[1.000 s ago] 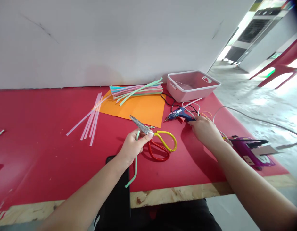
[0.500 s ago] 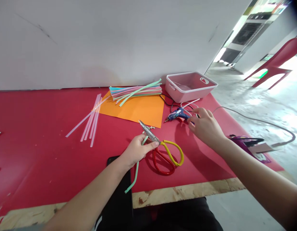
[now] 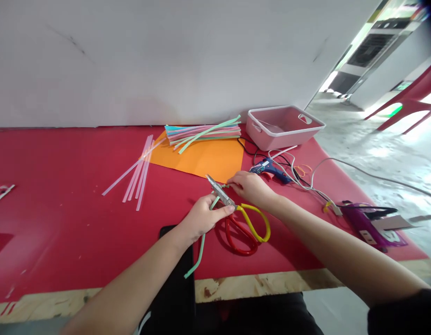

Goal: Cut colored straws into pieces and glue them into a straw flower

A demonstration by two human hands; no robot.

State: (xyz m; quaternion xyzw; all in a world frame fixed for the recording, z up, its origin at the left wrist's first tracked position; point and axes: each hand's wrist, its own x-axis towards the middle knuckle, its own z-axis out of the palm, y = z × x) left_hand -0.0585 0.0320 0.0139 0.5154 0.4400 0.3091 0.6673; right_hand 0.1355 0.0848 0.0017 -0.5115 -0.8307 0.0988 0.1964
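Note:
My left hand (image 3: 205, 213) is closed around the pivot area of a pair of scissors (image 3: 248, 228) with one red and one yellow handle. The blades point up and to the left. The same hand also holds a pale green pipe cleaner (image 3: 201, 251), whose lower end hangs over the phone-like black object below. My right hand (image 3: 250, 186) is just beyond the scissors, with its fingertips pinched together at some small pale cut pieces (image 3: 225, 186) on the table. Whether a piece is between those fingertips is too small to tell.
Behind lie an orange sheet (image 3: 201, 160) and a bundle of pastel pipe cleaners (image 3: 204, 134). Translucent pink sticks (image 3: 142, 174) lie left. On the right are a blue glue gun (image 3: 271, 168) with cables, a pink basket (image 3: 285, 135) and a purple device (image 3: 372, 228). A black slab (image 3: 176, 274) overhangs the front edge.
My right hand has moved left from the glue gun's handle to the small cut pieces near the scissor blades. My left hand keeps the scissors and green pipe cleaner. The view has shifted slightly.

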